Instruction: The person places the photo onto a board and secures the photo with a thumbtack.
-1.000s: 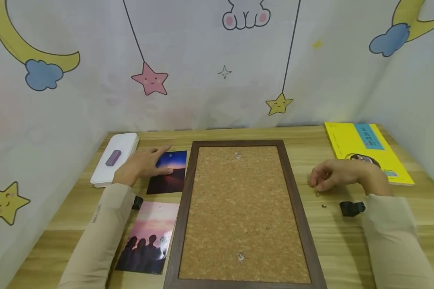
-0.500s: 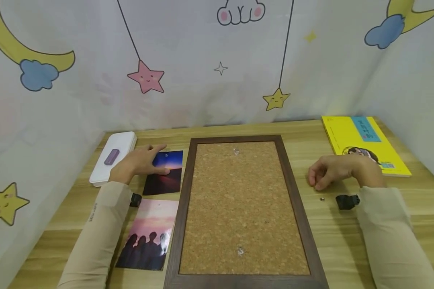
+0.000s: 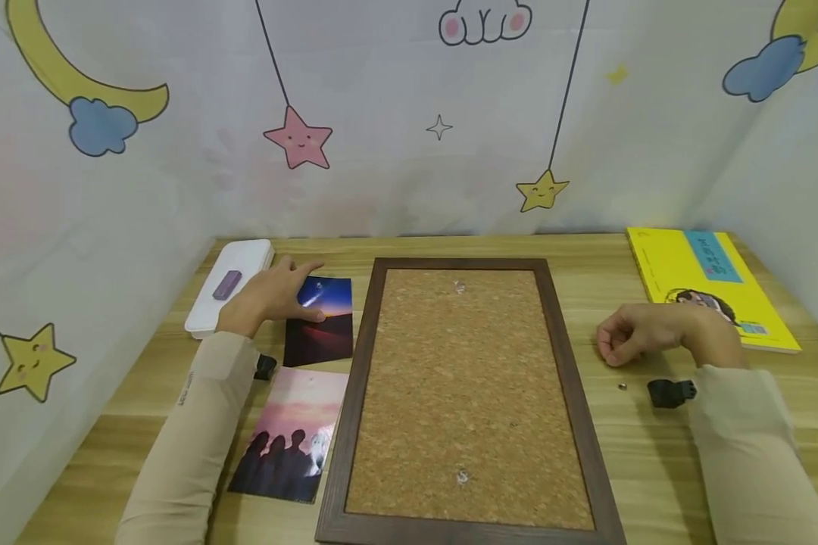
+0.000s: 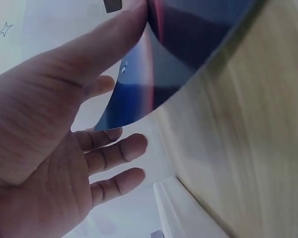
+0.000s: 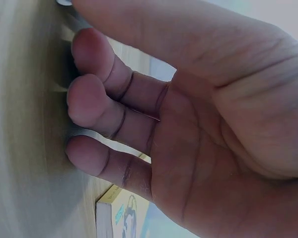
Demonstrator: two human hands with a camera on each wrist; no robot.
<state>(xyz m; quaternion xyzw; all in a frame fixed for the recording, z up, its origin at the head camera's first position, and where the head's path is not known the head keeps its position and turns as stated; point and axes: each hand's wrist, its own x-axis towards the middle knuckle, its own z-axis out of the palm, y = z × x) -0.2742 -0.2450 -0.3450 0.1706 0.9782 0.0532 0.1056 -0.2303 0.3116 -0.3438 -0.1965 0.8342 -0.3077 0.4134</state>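
Observation:
My left hand holds a sunset photo at its left side. In the left wrist view its thumb lies over the glossy face, fingers lie behind, and the photo bows upward. To the right of the corkboard my right hand is low over the table, thumb and index fingertips together. At the thumb tip in the right wrist view shows a small shiny metal tack, mostly cut off by the frame. Another small metal tack lies on the table close by.
Below the sunset photo lies a pink photo of silhouetted people. A white case with a purple block on it stands at the left. At the back right lies a yellow book. Shiny bits sit on the cork.
The tack under my right fingertips one second ago no longer shows there in the head view. My left thumb and fingers stay at the sunset photo, which has tilted slightly. The head view has shifted.

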